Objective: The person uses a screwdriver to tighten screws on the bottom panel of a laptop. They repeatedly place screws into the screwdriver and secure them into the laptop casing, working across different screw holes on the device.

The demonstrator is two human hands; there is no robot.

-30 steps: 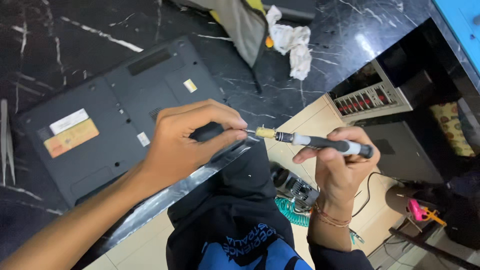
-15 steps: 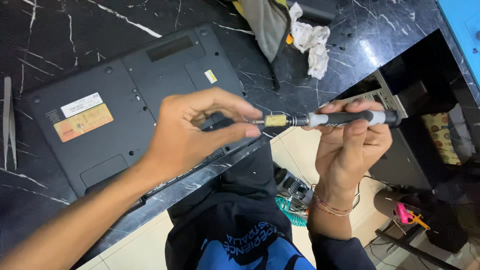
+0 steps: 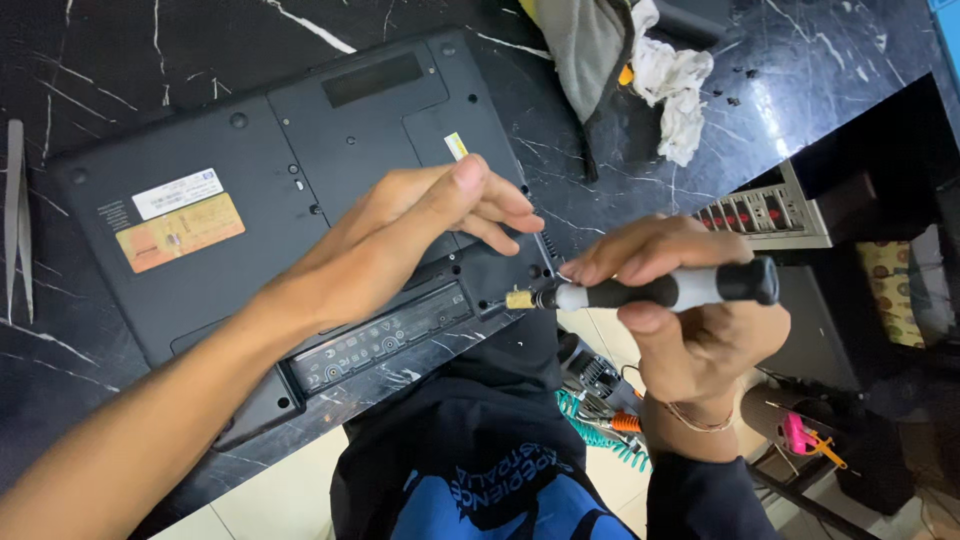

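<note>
A grey-and-black screwdriver (image 3: 660, 290) is gripped by the closed right hand (image 3: 690, 320); beyond its tip, an overturned laptop (image 3: 250, 210) is touched by the loosely curled, empty left hand (image 3: 420, 225)

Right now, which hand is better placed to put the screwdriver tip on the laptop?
Right hand: it holds the screwdriver, tip by the laptop edge. The left hand holds no tool.

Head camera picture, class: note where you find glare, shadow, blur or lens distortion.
Head view: soft glare streaks the black marble worktop at upper right; the left hand shades the upturned laptop beneath it; the right hand and its screwdriver are fairly sharp; the floor clutter under the worktop edge is dim and soft; edges bow slightly, as from a wide lens.
</note>
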